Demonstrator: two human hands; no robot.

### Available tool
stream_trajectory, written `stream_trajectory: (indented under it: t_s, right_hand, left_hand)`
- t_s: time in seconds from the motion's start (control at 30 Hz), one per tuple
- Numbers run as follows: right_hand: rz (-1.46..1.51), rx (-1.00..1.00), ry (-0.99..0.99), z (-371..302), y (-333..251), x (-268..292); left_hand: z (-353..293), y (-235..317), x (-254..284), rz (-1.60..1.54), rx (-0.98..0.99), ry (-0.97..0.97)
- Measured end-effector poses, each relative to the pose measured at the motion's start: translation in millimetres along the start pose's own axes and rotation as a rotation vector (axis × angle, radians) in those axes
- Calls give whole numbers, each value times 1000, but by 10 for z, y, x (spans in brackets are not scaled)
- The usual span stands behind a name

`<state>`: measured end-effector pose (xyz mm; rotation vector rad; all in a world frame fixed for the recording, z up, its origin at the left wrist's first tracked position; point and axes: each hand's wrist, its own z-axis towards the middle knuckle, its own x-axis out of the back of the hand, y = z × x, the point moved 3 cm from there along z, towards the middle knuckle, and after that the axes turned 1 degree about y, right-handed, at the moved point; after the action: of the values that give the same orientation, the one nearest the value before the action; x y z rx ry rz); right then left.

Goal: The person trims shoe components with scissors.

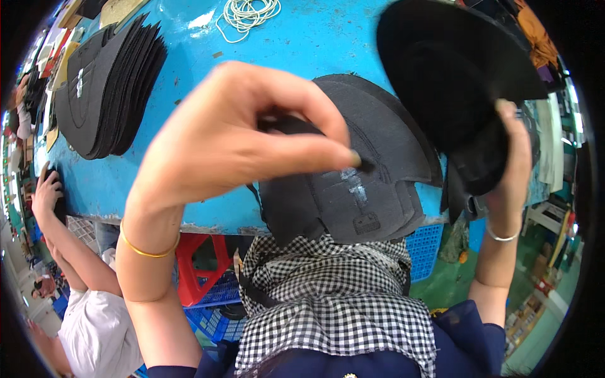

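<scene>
My left hand is over the middle of the table, thumb and forefinger pinched together. A small dark bit shows at its fingertips, too small to name. Below it lies a stack of black, rounded fabric-like panels with stitch lines and a whitish streak, close to the table's near edge. On the right, my right hand grips a large black curved panel, raised and tilted beside the stack. This panel is blurred and hides part of that hand's fingers.
A thick pile of similar black panels stands at the left of the blue table. A coil of white cord lies at the far side. A co-worker sits at left, near a red stool. Blue crates are underneath.
</scene>
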<state>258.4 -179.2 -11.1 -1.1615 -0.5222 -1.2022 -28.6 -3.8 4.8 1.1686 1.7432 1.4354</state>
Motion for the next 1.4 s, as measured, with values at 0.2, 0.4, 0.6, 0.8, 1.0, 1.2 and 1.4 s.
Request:
stream_trajectory:
  t_s: [0.2,0.4,0.6,0.8,1.0,1.2,1.4]
  right_hand:
    - [595,-616,231,-111,1105,568]
    - [510,-458,-71,-151,420,323]
    - [368,406,-560,101,-675,-400]
    - [73,653,-684,161,-837,-538]
    - [261,590,-701,234,-792,-580]
    - [-25,617,-573,268,-879,-646]
    - [119,429,-589,324,-810,-617]
  left_hand:
    - [195,-228,-293,445,13,-293]
    - [269,-324,-373,613,-45,-199]
    - [206,-298,-399,781,-309,-41]
    - [216,-351,-258,765,-357,37]
    - [238,-286,-220,730,-193,-80]
    - [242,-306,-226,751,-238,-55]
    - [208,-291,-202,691,-163,-117]
